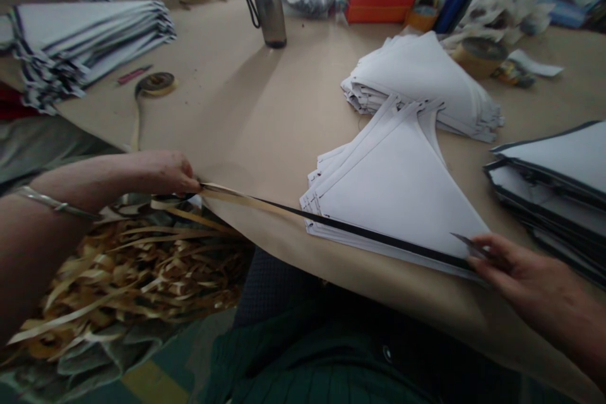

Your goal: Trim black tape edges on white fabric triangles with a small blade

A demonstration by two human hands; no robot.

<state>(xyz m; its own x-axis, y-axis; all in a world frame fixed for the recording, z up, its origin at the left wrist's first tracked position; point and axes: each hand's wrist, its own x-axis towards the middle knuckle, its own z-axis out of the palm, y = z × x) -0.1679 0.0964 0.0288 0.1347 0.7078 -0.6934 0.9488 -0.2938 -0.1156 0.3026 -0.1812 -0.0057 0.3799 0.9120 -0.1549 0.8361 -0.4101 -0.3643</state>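
My left hand [182, 175] is closed in a pinch on a strip of black adhesive tape [360, 227] with tan backing paper [265, 204] partly peeled from it. The tape stretches right along the near edge of a white, curved-sided sheet [392, 183], the top one of a fanned stack. At the sheet's right corner my right hand [502, 262] is closed around a small pointed metal blade [466, 242]; its handle is hidden in the fingers. The fingertips of this hand are at the tape's right end.
Behind lies another white stack [416, 72]; black-edged stacks lie right [558, 170] and left [95, 31]. A tape roll [158, 83], a red pen [134, 74] and a bottle [267, 0] are on the table [213, 101]. Peeled strips [142, 271] fill a bag below the edge.
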